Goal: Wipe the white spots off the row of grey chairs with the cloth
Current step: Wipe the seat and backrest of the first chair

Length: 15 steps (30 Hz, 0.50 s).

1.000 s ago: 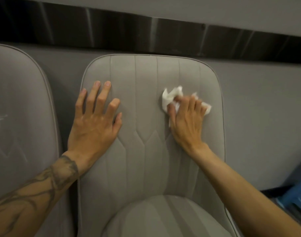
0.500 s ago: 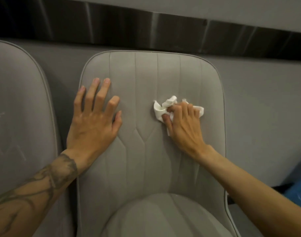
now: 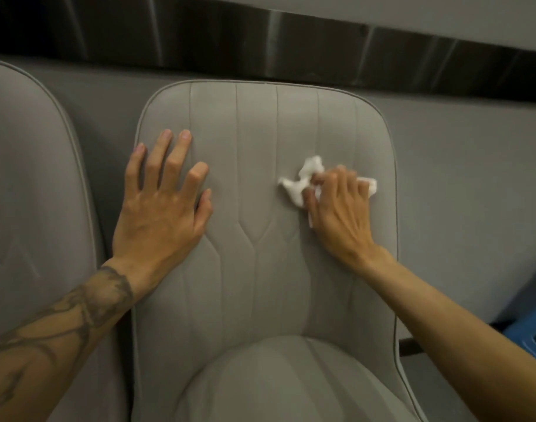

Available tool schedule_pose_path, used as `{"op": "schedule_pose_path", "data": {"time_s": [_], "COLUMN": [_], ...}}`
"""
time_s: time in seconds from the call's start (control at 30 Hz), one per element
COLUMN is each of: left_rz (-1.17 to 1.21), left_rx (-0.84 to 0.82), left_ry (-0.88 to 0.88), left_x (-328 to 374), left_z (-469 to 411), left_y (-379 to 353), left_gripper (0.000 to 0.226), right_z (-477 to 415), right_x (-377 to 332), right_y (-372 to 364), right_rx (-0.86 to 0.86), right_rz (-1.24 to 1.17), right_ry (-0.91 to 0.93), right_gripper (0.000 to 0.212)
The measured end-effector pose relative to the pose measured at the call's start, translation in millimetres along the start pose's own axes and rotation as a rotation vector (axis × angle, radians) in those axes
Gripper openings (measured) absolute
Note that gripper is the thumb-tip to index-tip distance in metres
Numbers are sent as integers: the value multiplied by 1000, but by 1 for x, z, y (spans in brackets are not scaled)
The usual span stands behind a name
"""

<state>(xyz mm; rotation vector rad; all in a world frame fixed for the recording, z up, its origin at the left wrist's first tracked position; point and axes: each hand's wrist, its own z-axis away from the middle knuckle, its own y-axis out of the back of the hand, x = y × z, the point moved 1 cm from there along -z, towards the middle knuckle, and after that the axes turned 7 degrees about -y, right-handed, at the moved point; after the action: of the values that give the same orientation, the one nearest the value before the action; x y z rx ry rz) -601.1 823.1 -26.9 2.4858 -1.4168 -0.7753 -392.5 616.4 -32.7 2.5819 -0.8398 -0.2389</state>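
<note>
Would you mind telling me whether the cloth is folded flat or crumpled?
Crumpled: the cloth bunches in uneven peaks under the right hand, pressed on the chair back.

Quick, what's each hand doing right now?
Left hand: open, flat on the grey chair back.
Right hand: gripping the white cloth.

This is an indoor seating area, shown by matching grey chairs (image 3: 260,141) side by side against a grey, dark-banded wall (image 3: 461,184).
</note>
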Motion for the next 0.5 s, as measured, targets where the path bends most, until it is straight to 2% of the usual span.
{"op": "schedule_pose_path", "data": {"time_s": [0.07, 0.13, 0.23, 0.3, 0.37, 0.43, 0.5], "left_rz": [-3, 6, 12, 17, 15, 11, 9], "left_rx": [2, 3, -2, -11, -14, -9, -2], "left_ry": [4, 4, 7, 8, 7, 8, 10], "left_x": [-1, -1, -1, -1, -1, -2, -2], "left_z": [0, 0, 0, 0, 0, 0, 1], "left_y": [0, 0, 1, 1, 1, 0, 0], "left_gripper": [39, 39, 38, 39, 39, 39, 38], "right_z": [-14, 11, 69, 61, 21, -18, -19], "right_x": [-3, -12, -20, -11, -2, 2, -7], "right_y": [-4, -10, -11, -8, -3, 0, -3], "right_rx": [95, 108, -30, -90, -12, 131, 209], "right_rz": [-31, -40, -19, -3, 4, -17, -34], "right_ry": [-130, -202, -61, 30, 11, -130, -257], "right_gripper": [19, 23, 21, 19, 19, 20, 21]}}
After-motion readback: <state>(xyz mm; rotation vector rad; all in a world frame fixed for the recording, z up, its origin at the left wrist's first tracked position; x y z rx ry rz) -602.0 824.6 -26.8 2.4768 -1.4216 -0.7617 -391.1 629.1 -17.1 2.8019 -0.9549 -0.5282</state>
